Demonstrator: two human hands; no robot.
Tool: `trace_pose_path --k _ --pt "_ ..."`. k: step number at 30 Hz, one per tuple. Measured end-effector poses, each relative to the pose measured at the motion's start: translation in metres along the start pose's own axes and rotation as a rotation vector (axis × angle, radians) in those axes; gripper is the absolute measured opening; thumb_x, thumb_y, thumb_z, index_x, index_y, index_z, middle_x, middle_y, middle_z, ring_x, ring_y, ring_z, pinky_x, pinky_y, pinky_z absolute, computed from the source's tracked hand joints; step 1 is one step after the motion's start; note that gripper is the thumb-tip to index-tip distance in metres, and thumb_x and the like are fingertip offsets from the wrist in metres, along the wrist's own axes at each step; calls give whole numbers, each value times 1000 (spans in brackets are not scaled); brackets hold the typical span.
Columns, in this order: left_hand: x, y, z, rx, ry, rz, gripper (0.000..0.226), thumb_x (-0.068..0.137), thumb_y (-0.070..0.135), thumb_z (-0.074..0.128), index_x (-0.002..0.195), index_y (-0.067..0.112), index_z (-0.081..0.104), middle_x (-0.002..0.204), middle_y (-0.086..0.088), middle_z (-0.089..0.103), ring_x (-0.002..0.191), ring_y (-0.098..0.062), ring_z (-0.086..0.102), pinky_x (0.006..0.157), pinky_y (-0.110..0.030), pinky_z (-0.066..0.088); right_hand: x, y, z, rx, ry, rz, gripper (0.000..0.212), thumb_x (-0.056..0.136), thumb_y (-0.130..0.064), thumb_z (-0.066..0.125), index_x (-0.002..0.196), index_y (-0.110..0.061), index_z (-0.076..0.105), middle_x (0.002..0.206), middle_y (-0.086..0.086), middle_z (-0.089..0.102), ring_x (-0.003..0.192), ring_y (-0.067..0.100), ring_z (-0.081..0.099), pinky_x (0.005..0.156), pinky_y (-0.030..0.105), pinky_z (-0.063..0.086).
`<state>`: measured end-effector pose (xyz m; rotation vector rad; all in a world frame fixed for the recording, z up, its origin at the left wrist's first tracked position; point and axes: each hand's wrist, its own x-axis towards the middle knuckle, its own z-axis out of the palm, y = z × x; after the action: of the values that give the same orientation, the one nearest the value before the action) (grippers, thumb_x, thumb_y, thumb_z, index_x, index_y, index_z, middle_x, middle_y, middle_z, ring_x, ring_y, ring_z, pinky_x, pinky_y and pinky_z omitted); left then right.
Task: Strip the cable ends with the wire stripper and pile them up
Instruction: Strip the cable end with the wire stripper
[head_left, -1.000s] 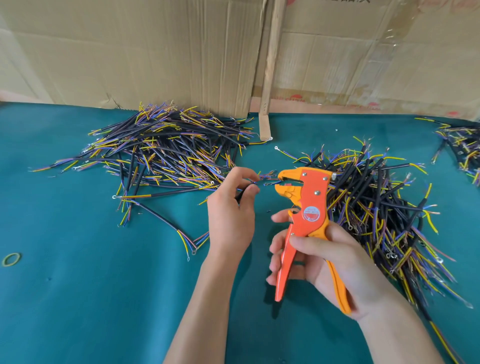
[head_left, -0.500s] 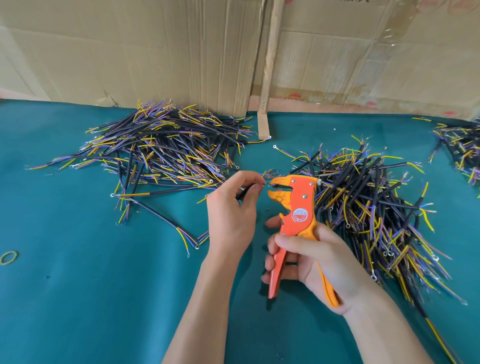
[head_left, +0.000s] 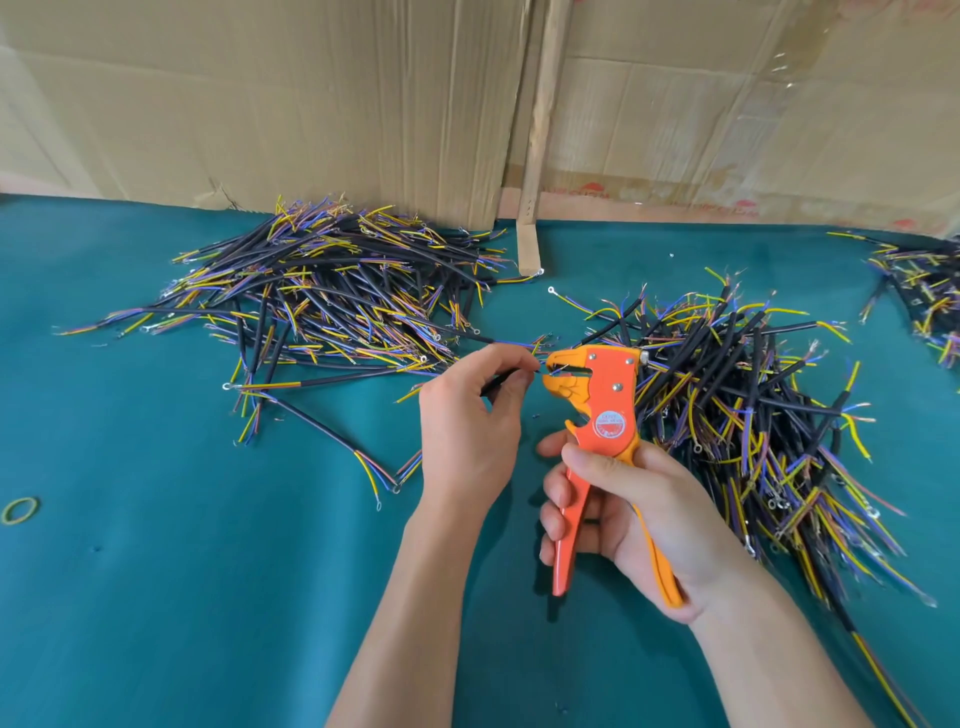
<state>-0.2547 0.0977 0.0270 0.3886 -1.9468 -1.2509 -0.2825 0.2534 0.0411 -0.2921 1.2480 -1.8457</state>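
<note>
the left hand is pinching a thin black-sheathed cable between thumb and forefinger, its other fingers curling loosely beneath. the cable is running out past the fingertips to the right, and its fine coloured end is sitting in the toothed mouth of an orange metal-and-plastic wire stripper. the right hand is wrapping round the stripper's two long handles, the thumb lying across the front just below a round red label, the fingers curling round the red handle on the left; the handles are standing somewhat apart and the head is pointing up and to the left. behind the left hand a broad, loose pile of short black cables with yellow, blue and purple cores is spreading over the bench, which is wearing a smooth teal cloth. a second, thicker heap of cables is lying just right of the stripper. a yellow-green rubber band is lying flat near the left edge. creased brown cardboard sheets are standing along the back.
</note>
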Motion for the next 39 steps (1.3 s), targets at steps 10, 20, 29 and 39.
trace_pose_path --k 10,20,29,39 --pt "0 0 0 14 3 16 23 88 -2 67 87 20 74 83 15 73 79 -9 68 74 -13 48 -1 -1 1 -31 7 -12 21 81 -20 75 97 -5 73 70 17 53 56 32 54 54 44 53" --pt "0 0 0 -13 -1 4 23 88 0 67 86 22 73 83 15 72 76 -12 66 71 -19 50 -1 -1 0 -58 26 -25 18 80 -20 77 93 -9 72 70 16 53 56 32 54 54 43 53" --pt "0 0 0 -14 -9 -8 25 89 -1 67 87 23 74 83 17 72 77 -11 67 72 -15 48 -1 -1 -2 -79 8 -17 14 81 -17 76 92 -9 71 71 16 54 57 31 54 55 43 54" --pt "-1 5 1 -60 -33 -21 21 89 2 69 89 21 76 82 17 74 76 -5 68 72 -18 52 -2 -1 6 -36 107 -51 33 85 -25 79 68 -14 53 61 11 41 43 25 40 44 34 42"
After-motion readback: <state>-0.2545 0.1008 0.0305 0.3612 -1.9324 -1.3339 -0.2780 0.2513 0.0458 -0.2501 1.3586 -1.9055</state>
